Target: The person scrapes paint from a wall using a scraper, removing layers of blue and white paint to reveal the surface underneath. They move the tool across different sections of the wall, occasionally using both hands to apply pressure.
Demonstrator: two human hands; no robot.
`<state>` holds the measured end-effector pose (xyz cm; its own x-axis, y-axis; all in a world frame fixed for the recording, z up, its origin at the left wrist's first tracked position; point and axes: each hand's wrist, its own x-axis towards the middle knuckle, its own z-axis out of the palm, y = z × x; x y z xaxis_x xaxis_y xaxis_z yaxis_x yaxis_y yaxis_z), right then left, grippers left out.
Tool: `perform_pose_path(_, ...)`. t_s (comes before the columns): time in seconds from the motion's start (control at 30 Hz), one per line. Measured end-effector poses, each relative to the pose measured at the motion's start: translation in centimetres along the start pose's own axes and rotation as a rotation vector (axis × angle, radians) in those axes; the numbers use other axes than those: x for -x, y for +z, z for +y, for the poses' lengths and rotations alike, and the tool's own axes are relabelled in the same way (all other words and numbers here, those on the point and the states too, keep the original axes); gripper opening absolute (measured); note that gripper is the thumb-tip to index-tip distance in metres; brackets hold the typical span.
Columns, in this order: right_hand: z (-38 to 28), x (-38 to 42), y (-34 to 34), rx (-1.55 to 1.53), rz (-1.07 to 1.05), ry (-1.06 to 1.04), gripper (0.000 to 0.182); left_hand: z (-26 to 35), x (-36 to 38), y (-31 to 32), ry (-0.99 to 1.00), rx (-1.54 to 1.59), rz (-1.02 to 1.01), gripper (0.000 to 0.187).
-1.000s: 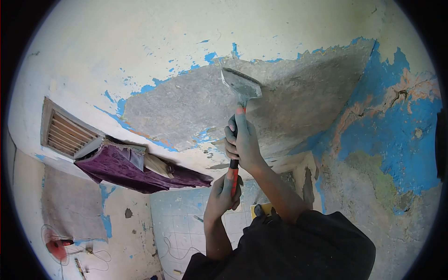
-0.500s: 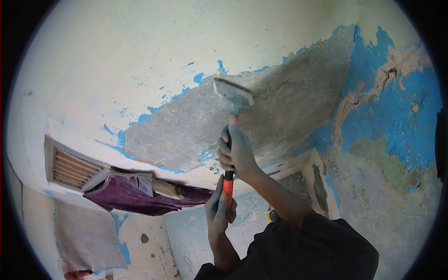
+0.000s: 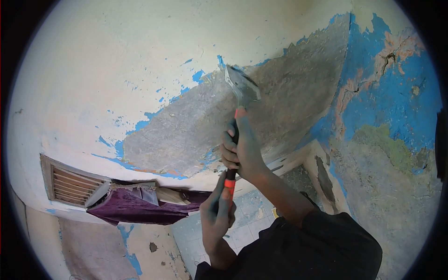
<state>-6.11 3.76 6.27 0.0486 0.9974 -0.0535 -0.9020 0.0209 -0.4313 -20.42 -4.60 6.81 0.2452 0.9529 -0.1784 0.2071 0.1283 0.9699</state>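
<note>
A long-handled paint scraper (image 3: 242, 88) with a wide metal blade and a black and orange handle is raised against the wall. Its blade lies near the boundary between the pale paint (image 3: 154, 56) and the bare grey plaster (image 3: 289, 88); whether the edge touches cannot be made out. Wrapped round the upper handle, just below the blade, is my right hand (image 3: 245, 151). Lower down, my left hand (image 3: 218, 217) is closed round the handle's orange end. Flakes of blue paint (image 3: 198, 76) show along the ragged border left of the blade.
A slatted wooden vent (image 3: 74, 179) is at the left, beside a hanging purple cloth (image 3: 140, 205). To the right, a blue wall section (image 3: 396, 102) has a long crack. Pale floor tiles (image 3: 242, 235) show below my arms.
The scraper and both hands have shifted slightly; the blade sits a little higher and further right, turned more steeply. My view has tilted, with the vent and cloth lower in the picture.
</note>
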Motion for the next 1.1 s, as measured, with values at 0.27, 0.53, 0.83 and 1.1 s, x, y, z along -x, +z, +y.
perform_pose_path(0.27, 1.3, -0.1, 0.8, -0.104, 0.038, 0.043, 0.052, 1.5, 0.1, -1.0, 0.034, -0.090, -0.011, 0.045)
perform_pose_path(0.53, 2.1, 0.2, 1.7, -0.135, 0.022, 0.049, 0.053, 2.1, 1.3, -2.1, 0.028, -0.088, 0.012, 0.044)
perform_pose_path(0.83, 1.5, -0.1, 1.9, -0.156, 0.029, 0.055, 0.052, 2.4, 1.7, -2.7, 0.045, -0.113, 0.013, 0.044)
perform_pose_path(1.1, 1.2, 0.1, 1.9, -0.124, 0.025, 0.050, 0.055, 2.0, 1.1, -1.8, 0.088, -0.141, 0.040, 0.043)
